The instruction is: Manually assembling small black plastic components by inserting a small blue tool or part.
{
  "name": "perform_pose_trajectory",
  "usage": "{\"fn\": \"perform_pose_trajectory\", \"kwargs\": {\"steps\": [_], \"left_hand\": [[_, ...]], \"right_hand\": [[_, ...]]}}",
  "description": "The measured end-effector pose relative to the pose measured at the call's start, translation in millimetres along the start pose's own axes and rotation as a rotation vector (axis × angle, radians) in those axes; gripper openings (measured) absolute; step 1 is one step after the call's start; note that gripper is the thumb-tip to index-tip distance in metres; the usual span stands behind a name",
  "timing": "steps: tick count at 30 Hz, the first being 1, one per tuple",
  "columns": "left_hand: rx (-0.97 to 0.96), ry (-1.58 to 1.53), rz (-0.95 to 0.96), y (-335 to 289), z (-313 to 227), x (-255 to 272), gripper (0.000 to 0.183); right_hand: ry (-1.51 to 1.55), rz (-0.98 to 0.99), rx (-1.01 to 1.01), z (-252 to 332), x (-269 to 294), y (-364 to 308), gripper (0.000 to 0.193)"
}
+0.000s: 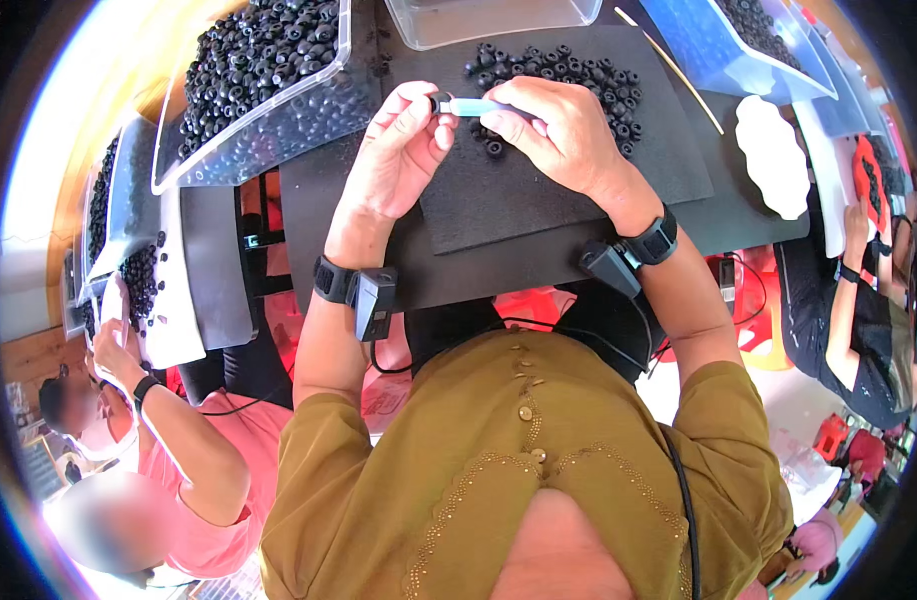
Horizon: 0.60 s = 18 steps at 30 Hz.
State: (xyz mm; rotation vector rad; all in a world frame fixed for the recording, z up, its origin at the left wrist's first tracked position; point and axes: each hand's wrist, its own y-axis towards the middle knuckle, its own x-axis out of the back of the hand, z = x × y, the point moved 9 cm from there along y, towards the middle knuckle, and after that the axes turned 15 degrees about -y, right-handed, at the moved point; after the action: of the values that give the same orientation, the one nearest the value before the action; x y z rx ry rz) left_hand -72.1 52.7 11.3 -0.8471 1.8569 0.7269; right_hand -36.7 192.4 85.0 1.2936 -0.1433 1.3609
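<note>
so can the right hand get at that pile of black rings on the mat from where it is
Probably yes. The right hand sits just beside the pile of black rings on the dark mat, nothing between them. But its fingers are pinching a small pale tube together with the left hand.

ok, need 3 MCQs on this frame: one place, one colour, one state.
1. Where does the loose pile of small rings lie?
A. on the dark mat
B. on the floor
C. in a lap

2. What colour are the rings?
A. white
B. black
C. red

3. What holds the pale tube?
A. nothing, it lies on the mat
B. the left hand alone
C. both hands

Key: 1 A, the pile sits on the mat beyond the hands. 2 B, all look black. 3 C, the left hand pinches one end and the right hand grips the other.
</note>
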Motion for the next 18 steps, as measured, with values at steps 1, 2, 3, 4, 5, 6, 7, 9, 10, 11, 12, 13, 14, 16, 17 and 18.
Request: {"fn": "perform_pose_trajectory", "kwargs": {"steps": [1, 2, 3, 4, 5, 6, 7, 9, 10, 11, 12, 13, 14, 16, 17, 18], "left_hand": [[-0.020, 0.024, 0.005, -0.7, -1.4, -1.2, 0.021], [-0.040, 0.048, 0.009, -1.2, -2.9, -2.1, 0.021], [-0.039, 0.049, 0.011, -0.2, -3.1, -2.0, 0.021], [-0.047, 0.058, 0.015, 0.7, -4.2, -2.0, 0.021], [-0.055, 0.067, 0.018, 1.5, -5.3, -2.1, 0.020], [-0.054, 0.067, 0.017, 1.2, -4.7, -2.4, 0.020], [-0.066, 0.088, 0.015, 0.8, -5.3, -2.9, 0.019], [-0.077, 0.109, 0.012, 0.1, -5.8, -2.8, 0.019], [-0.081, 0.111, 0.009, -0.2, -6.1, -2.2, 0.019], [-0.085, 0.113, 0.006, -0.5, -6.5, -1.6, 0.018], [-0.085, 0.113, 0.006, -0.5, -6.3, -1.1, 0.018], [-0.086, 0.116, 0.012, -0.4, -6.2, -0.9, 0.018], [-0.087, 0.119, 0.018, -0.3, -6.1, -1.1, 0.018], [-0.081, 0.120, 0.022, -0.7, -5.4, -2.0, 0.018], [-0.075, 0.121, 0.026, -0.8, -4.7, -2.5, 0.019], [-0.075, 0.120, 0.025, -0.9, -4.7, -2.5, 0.019]], "right_hand": [[-0.005, -0.013, 0.006, 0.7, 0.8, 0.1, 0.024], [-0.009, -0.026, 0.011, 1.5, 1.7, -0.1, 0.023], [-0.011, -0.027, 0.011, 1.0, 2.1, 0.5, 0.023], [-0.015, -0.023, 0.012, 0.6, 2.2, 1.3, 0.024], [-0.019, -0.018, 0.012, 0.1, 1.9, 2.0, 0.024], [-0.019, -0.017, 0.011, -0.3, 1.7, 1.3, 0.024], [-0.026, -0.021, 0.013, -0.6, 1.8, 0.6, 0.024], [-0.032, -0.025, 0.014, -0.5, 1.9, -0.3, 0.024], [-0.036, -0.027, 0.016, 0.0, 2.3, -0.4, 0.024], [-0.040, -0.029, 0.019, 0.5, 2.5, -0.7, 0.024], [-0.040, -0.029, 0.019, 0.1, 2.1, -0.9, 0.024], [-0.047, -0.034, 0.022, -0.2, 2.0, -1.1, 0.024], [-0.054, -0.038, 0.024, -0.3, 2.1, -1.3, 0.024], [-0.053, -0.036, 0.026, -0.2, 2.1, -1.6, 0.023], [-0.051, -0.034, 0.028, 0.1, 2.1, -1.7, 0.023], [-0.051, -0.034, 0.027, 0.6, 2.3, -1.6, 0.023]]}}
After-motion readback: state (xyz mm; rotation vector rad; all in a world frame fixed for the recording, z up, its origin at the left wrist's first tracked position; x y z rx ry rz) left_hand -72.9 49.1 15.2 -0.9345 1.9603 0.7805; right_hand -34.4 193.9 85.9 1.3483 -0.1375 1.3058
